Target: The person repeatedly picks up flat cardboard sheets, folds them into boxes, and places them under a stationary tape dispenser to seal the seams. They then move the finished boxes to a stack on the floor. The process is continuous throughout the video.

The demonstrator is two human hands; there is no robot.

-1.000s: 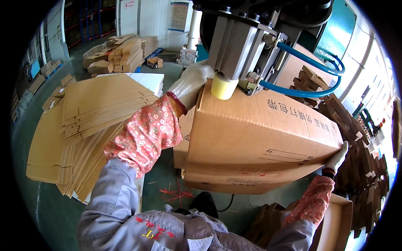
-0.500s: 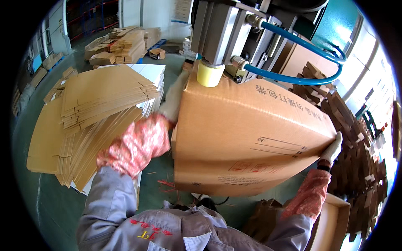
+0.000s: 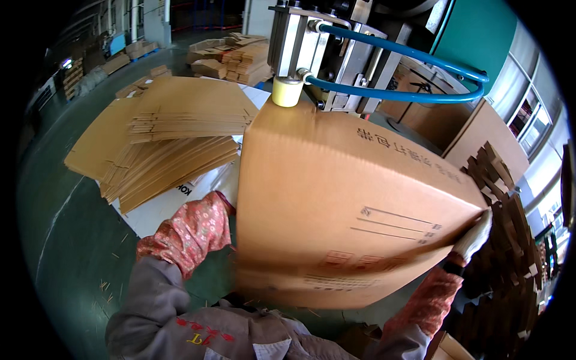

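Observation:
A large brown cardboard box hangs tilted in front of me, its printed faces towards me and upward. My left hand, in a white glove, is at the box's left edge; the fingers are mostly hidden behind it. At the far right corner my gloved right hand grips the box's edge. Above the box's far left corner stands a metal machine head with a yellow cylindrical tip, which overlaps the box's top edge. Whether the tip touches the cardboard I cannot tell.
Flat cardboard blanks lie stacked to the left on a white printed sheet. Blue air hoses loop out from the machine. Brown stacked cardboard pieces rise at the right, and more bundles sit farther back.
My view has turned, so the stacks and machine appear shifted. The box's lower edge has come nearer to me. My left hand has moved down along the box's left side; my right keeps its corner.

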